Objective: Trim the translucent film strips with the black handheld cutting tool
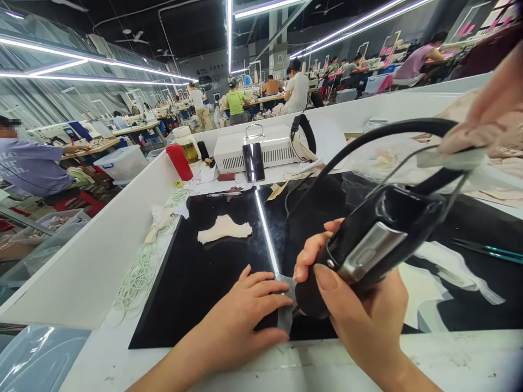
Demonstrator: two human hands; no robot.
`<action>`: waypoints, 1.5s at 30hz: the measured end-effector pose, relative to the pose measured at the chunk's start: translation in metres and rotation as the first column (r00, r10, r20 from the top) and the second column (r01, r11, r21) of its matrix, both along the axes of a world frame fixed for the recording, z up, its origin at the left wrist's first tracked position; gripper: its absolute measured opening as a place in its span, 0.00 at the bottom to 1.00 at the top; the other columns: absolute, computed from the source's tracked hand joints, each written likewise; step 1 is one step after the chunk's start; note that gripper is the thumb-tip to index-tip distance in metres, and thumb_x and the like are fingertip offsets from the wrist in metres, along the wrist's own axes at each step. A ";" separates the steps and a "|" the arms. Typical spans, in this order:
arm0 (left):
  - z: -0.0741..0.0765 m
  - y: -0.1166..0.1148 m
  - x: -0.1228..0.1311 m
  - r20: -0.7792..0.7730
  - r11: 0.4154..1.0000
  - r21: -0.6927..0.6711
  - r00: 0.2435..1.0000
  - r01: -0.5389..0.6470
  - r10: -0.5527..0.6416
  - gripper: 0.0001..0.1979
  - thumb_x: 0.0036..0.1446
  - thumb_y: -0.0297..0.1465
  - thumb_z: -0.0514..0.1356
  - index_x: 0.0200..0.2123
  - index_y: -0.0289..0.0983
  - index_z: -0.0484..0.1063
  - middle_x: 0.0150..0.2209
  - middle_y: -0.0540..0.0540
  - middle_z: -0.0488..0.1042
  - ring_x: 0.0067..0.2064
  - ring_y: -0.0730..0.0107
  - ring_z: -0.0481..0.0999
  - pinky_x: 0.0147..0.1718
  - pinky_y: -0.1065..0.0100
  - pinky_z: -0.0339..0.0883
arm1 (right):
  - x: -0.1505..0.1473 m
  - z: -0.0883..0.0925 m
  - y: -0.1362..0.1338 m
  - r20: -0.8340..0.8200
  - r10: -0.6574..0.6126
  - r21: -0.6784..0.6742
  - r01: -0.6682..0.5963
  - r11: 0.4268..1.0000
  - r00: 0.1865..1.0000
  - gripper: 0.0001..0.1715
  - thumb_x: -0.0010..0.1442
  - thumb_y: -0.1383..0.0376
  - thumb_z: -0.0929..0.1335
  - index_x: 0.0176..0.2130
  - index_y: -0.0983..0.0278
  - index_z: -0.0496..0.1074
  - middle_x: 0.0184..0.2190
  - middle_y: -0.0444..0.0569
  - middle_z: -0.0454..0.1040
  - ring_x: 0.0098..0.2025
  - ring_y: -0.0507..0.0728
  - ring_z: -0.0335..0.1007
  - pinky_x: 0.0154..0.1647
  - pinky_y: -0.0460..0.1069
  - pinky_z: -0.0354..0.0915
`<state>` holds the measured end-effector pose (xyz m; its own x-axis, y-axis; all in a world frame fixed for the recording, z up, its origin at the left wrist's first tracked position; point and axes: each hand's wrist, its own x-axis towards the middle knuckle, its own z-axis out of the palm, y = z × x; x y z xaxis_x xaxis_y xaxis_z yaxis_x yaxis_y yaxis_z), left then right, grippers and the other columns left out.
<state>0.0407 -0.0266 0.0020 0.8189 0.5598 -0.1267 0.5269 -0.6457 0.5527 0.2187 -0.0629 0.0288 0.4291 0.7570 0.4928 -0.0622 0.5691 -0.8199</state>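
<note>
Plainly, the right hand [368,310] is wrapped around a black handheld tool [368,245], its thumb pressed along the near side and its fingers curled around the far side. The tool is tilted, its rounded lower end down by a thin grey piece [286,307] on the black mat [220,283], and a black cable [363,139] arches away from its upper end. The left hand [249,313] holds nothing in its grip; its fingers are spread and laid flat, tips reaching onto the grey piece, just beside the tool. A blurred pinkish shape hangs at the upper right, perhaps bunched fabric, though it is too smeared to be sure.

Further back on the mat lies a cream piece [224,228], well apart from both hands. Right of the tool lie a white piece [420,296], a pale strip [460,269] and a teal-handled tool [490,250]. Behind the mat, a phone [254,162] leans upright against a white vented box [273,144], with a red container [178,161] to the left and tangled pale green cord [139,277] along the side wall
</note>
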 end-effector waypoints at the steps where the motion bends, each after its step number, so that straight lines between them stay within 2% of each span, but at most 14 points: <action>1: 0.000 0.000 0.000 0.002 1.000 -0.002 1.000 -0.002 0.002 0.28 0.61 0.31 0.70 0.63 0.52 0.70 0.67 0.50 0.69 0.71 0.55 0.60 0.72 0.36 0.35 | 0.000 0.000 0.000 0.003 -0.015 -0.004 0.015 1.000 1.000 0.19 0.57 0.73 0.72 0.45 0.57 0.69 0.31 0.40 0.76 0.25 0.51 0.74 0.31 0.47 0.76; 3: 0.001 0.000 0.000 0.007 1.000 -0.006 1.000 -0.001 0.001 0.28 0.61 0.31 0.70 0.62 0.52 0.70 0.67 0.50 0.69 0.71 0.55 0.60 0.72 0.37 0.34 | 0.000 0.001 -0.001 -0.005 -0.019 -0.010 0.019 1.000 1.000 0.21 0.56 0.72 0.72 0.47 0.57 0.69 0.30 0.39 0.76 0.25 0.51 0.74 0.31 0.47 0.76; 9: 0.002 0.004 0.001 0.038 1.000 -0.012 0.999 0.009 -0.009 0.25 0.62 0.34 0.70 0.61 0.52 0.72 0.66 0.50 0.71 0.70 0.55 0.62 0.72 0.36 0.36 | -0.001 0.002 -0.007 -0.013 0.085 0.017 -0.084 0.996 0.996 0.15 0.59 0.72 0.71 0.44 0.57 0.67 0.32 0.41 0.75 0.26 0.52 0.74 0.27 0.48 0.75; 12: 0.003 0.006 0.001 0.052 1.000 0.002 0.999 0.015 -0.015 0.24 0.63 0.36 0.69 0.61 0.53 0.72 0.65 0.50 0.71 0.70 0.54 0.62 0.72 0.36 0.37 | -0.002 0.005 -0.008 0.023 0.050 0.018 -0.051 0.999 0.998 0.17 0.58 0.74 0.71 0.43 0.57 0.67 0.30 0.41 0.75 0.25 0.52 0.75 0.28 0.49 0.77; 17: 0.005 0.009 0.001 0.040 0.999 0.005 0.998 0.051 -0.051 0.27 0.62 0.37 0.70 0.63 0.54 0.70 0.66 0.49 0.70 0.70 0.51 0.63 0.70 0.33 0.38 | -0.003 0.009 -0.008 0.021 0.010 -0.022 -0.009 1.000 1.000 0.19 0.56 0.72 0.73 0.45 0.56 0.69 0.29 0.41 0.75 0.24 0.53 0.75 0.29 0.49 0.78; 23: 0.002 0.013 0.001 0.049 0.998 0.031 0.997 0.062 -0.064 0.24 0.64 0.37 0.68 0.63 0.53 0.70 0.67 0.49 0.68 0.70 0.51 0.63 0.71 0.34 0.39 | -0.010 -0.001 -0.010 -0.045 0.121 0.084 -0.117 0.990 0.992 0.17 0.63 0.65 0.74 0.51 0.56 0.70 0.31 0.42 0.76 0.26 0.52 0.76 0.31 0.49 0.79; 27: -0.003 0.014 -0.001 0.037 0.996 0.050 0.997 0.070 -0.072 0.27 0.65 0.35 0.67 0.65 0.53 0.68 0.68 0.49 0.67 0.71 0.52 0.61 0.71 0.35 0.41 | -0.021 -0.015 -0.012 -0.069 0.012 0.044 -0.009 0.999 0.998 0.14 0.64 0.61 0.74 0.49 0.56 0.72 0.33 0.45 0.78 0.30 0.56 0.81 0.35 0.51 0.81; 29: -0.003 0.014 -0.002 0.027 0.996 0.044 0.997 0.071 -0.072 0.28 0.65 0.37 0.67 0.66 0.54 0.66 0.68 0.48 0.68 0.71 0.52 0.61 0.70 0.34 0.40 | -0.021 -0.017 -0.012 -0.059 0.003 0.029 -0.001 1.000 0.998 0.14 0.64 0.61 0.74 0.49 0.56 0.72 0.34 0.44 0.78 0.31 0.57 0.82 0.36 0.52 0.81; 34: -0.002 0.015 -0.007 0.026 0.998 0.015 0.997 0.066 -0.066 0.30 0.58 0.41 0.72 0.63 0.52 0.70 0.66 0.46 0.70 0.71 0.49 0.62 0.70 0.32 0.38 | 0.003 -0.006 -0.006 -0.053 0.062 0.019 -0.061 0.998 0.997 0.17 0.63 0.61 0.75 0.49 0.55 0.71 0.33 0.43 0.77 0.26 0.54 0.76 0.28 0.51 0.77; 36: -0.001 0.015 -0.009 0.018 0.998 0.022 0.998 0.059 -0.060 0.30 0.56 0.41 0.73 0.61 0.50 0.73 0.65 0.45 0.71 0.71 0.49 0.61 0.70 0.32 0.38 | 0.016 -0.001 -0.001 -0.082 0.008 0.005 -0.007 1.000 0.997 0.21 0.61 0.61 0.77 0.50 0.56 0.70 0.33 0.43 0.77 0.26 0.54 0.74 0.28 0.51 0.75; 40: -0.002 0.016 -0.003 0.041 0.995 0.080 0.998 0.054 -0.057 0.27 0.60 0.40 0.71 0.60 0.46 0.73 0.65 0.44 0.70 0.71 0.52 0.62 0.71 0.35 0.40 | 0.031 0.002 0.009 -0.121 -0.118 0.016 0.121 0.993 0.986 0.23 0.58 0.59 0.78 0.50 0.57 0.70 0.31 0.42 0.76 0.25 0.54 0.73 0.28 0.52 0.72; 45: -0.009 0.020 0.014 0.030 0.986 0.137 0.995 0.093 -0.098 0.31 0.62 0.41 0.69 0.66 0.46 0.67 0.68 0.41 0.67 0.71 0.47 0.61 0.69 0.33 0.44 | 0.029 -0.003 0.016 -0.105 -0.104 0.023 0.107 0.994 0.989 0.23 0.60 0.60 0.77 0.52 0.55 0.69 0.34 0.40 0.76 0.27 0.53 0.74 0.31 0.52 0.72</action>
<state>0.0550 -0.0069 -0.0074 0.8719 0.4890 -0.0242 0.4406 -0.7621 0.4744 0.2478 -0.0472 0.0260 0.5554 0.6911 0.4624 -0.0838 0.5998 -0.7957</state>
